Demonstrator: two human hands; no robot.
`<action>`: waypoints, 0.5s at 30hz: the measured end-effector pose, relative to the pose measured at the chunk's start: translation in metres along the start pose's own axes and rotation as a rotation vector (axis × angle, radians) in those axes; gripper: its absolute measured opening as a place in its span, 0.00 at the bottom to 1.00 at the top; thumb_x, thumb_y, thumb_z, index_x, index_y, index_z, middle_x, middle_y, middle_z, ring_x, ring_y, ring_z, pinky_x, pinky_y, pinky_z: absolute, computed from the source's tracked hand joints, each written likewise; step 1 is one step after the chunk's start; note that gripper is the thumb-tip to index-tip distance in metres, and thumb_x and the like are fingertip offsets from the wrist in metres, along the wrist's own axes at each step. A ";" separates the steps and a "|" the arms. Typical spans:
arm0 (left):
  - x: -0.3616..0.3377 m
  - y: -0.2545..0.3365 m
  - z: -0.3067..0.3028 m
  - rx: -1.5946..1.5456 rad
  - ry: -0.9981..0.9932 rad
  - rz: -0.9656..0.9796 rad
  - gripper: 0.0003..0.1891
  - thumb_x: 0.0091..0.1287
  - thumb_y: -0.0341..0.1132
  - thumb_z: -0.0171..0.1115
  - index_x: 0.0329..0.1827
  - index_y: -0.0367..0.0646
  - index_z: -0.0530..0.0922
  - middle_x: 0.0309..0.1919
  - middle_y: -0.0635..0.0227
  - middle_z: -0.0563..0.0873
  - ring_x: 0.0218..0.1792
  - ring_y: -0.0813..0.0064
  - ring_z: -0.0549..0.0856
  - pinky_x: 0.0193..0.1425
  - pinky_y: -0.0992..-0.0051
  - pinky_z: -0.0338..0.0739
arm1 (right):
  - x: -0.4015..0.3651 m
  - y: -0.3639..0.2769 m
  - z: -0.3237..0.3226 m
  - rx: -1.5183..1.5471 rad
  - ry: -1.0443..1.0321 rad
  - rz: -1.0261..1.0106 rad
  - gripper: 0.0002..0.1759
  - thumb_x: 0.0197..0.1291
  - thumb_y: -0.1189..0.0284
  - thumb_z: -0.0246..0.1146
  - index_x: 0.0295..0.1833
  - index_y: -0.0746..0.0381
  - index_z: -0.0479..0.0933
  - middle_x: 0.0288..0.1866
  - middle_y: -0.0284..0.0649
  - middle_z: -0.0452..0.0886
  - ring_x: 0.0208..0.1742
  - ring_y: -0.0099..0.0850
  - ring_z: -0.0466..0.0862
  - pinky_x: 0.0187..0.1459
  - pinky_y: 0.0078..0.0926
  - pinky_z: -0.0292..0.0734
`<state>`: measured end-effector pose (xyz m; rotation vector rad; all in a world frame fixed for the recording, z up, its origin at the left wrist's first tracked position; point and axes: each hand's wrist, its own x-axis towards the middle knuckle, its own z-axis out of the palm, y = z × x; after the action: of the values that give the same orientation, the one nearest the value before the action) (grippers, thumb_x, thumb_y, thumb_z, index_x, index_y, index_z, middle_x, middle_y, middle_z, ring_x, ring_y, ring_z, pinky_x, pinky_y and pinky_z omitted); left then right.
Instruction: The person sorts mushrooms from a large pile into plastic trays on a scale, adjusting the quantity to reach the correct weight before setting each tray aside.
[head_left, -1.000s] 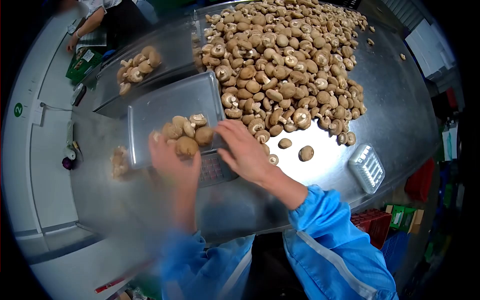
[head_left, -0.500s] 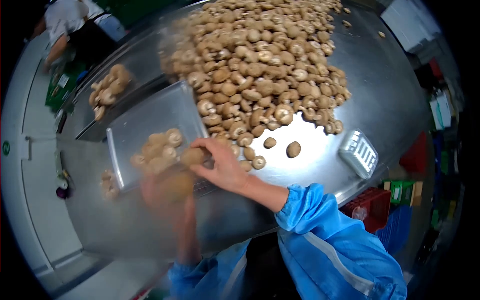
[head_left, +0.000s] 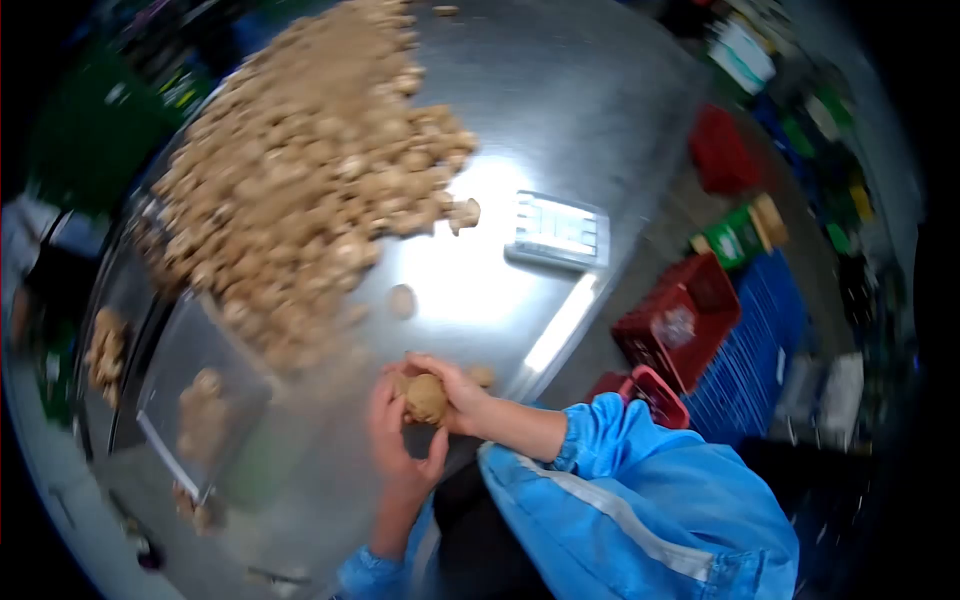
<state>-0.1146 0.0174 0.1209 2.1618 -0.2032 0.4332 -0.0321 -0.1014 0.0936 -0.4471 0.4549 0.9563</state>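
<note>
Both hands are together low in the middle of the view, cupped around a brown mushroom (head_left: 426, 398). My left hand (head_left: 398, 440) is closed round its left side, and my right hand (head_left: 455, 395) holds it from the right. Whether more mushrooms lie between the palms is hidden. A large heap of mushrooms (head_left: 290, 170) covers the upper left of the metal table (head_left: 560, 90). Left of my hands stands a clear plastic tray (head_left: 165, 450) with several mushrooms (head_left: 203, 415) inside. A loose mushroom (head_left: 402, 301) lies above my hands, and another (head_left: 482, 376) just right of them.
A clear plastic box (head_left: 557, 232) sits near the table's right edge. Beyond that edge are a red crate (head_left: 680, 320), a blue crate (head_left: 755, 345) and a green box (head_left: 740, 235). More mushrooms (head_left: 106, 355) lie at the far left. Part of a person (head_left: 30, 250) shows there.
The view has swung to the right. My hands have moved away from the clear tray and come together around the mushroom.
</note>
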 end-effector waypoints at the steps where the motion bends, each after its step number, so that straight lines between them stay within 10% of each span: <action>1: 0.003 0.011 0.009 -0.032 -0.058 -0.021 0.37 0.57 0.31 0.71 0.71 0.37 0.66 0.71 0.45 0.68 0.72 0.44 0.69 0.74 0.52 0.64 | -0.010 -0.011 -0.016 0.007 -0.009 -0.029 0.21 0.73 0.53 0.56 0.56 0.59 0.77 0.52 0.40 0.85 0.48 0.35 0.87 0.41 0.35 0.85; 10: 0.016 0.018 0.043 0.042 -0.282 -0.185 0.26 0.60 0.22 0.65 0.64 0.35 0.74 0.62 0.50 0.79 0.64 0.52 0.79 0.69 0.62 0.71 | -0.174 -0.143 -0.185 0.285 0.471 -0.822 0.25 0.69 0.52 0.58 0.53 0.64 0.75 0.45 0.47 0.82 0.38 0.34 0.83 0.30 0.25 0.81; 15: 0.024 0.014 0.055 0.049 -0.297 -0.136 0.23 0.60 0.24 0.68 0.61 0.38 0.77 0.57 0.51 0.82 0.58 0.51 0.82 0.63 0.63 0.76 | -0.280 -0.192 -0.338 0.438 0.317 -1.456 0.34 0.69 0.52 0.59 0.65 0.72 0.69 0.65 0.56 0.75 0.63 0.52 0.80 0.62 0.50 0.81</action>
<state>-0.0835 -0.0350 0.1107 2.2654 -0.2102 0.0379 -0.0662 -0.5710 0.0025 -0.3943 0.4627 -0.6232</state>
